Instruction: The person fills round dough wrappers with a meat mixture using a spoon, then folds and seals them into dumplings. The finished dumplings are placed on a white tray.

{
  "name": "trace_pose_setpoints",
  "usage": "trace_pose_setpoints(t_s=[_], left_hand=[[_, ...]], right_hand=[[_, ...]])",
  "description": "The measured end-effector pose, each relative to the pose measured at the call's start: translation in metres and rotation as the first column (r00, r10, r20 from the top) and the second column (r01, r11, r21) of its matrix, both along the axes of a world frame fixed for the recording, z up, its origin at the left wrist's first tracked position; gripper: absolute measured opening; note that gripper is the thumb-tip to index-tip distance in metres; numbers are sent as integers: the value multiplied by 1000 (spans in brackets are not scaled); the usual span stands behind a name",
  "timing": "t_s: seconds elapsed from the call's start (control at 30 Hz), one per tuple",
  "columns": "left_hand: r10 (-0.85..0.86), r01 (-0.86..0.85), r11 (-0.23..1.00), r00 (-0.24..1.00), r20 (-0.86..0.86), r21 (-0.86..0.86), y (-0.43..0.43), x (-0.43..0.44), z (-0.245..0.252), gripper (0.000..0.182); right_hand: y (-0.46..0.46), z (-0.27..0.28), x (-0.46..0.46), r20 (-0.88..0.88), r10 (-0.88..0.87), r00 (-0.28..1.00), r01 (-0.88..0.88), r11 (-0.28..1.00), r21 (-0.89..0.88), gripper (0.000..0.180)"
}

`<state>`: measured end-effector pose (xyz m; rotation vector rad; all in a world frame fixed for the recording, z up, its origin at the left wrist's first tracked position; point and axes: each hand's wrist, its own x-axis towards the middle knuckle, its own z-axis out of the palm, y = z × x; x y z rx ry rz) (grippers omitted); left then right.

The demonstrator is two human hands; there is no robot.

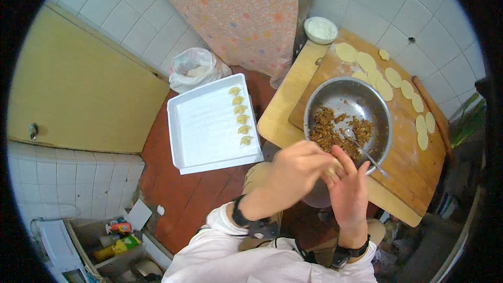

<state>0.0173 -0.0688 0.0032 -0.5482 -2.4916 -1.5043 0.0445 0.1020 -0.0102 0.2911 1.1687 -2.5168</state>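
Observation:
My left hand [300, 169] and my right hand [347, 188] meet at the fingertips by the near rim of a steel bowl [387, 141]. A small piece of dough [335, 171] shows partly between the fingers; the rest is hidden. The right palm is turned up with some fingers spread. Brown minced filling [326, 129] lies in the bowl, with a metal spoon [367, 153] leaning over the rim. Round dough wrappers [366, 61] lie on the wooden board [408, 169] behind and right of the bowl. Several filled dumplings [242, 119] stand in a row in a white tray [175, 137].
A bowl of white flour [321, 29] stands at the table's far corner. A rolling pin [432, 110] lies along the board's right edge. Behind the tray is a white plastic bag [194, 68]. A basin [118, 261] with bottles is at lower left.

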Motion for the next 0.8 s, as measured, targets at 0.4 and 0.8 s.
trace_pose_setpoints(t_s=[0.4, 0.8], left_hand=[[538, -389, 710, 837, 96, -587, -167, 56, -158, 10], [573, -503, 759, 818, 59, -413, -161, 56, -235, 9]], right_hand=[[0, -9, 7, 28, 3, 1000, -9, 970, 244, 70], [4, -6, 12, 21, -2, 1000, -6, 927, 375, 67]])
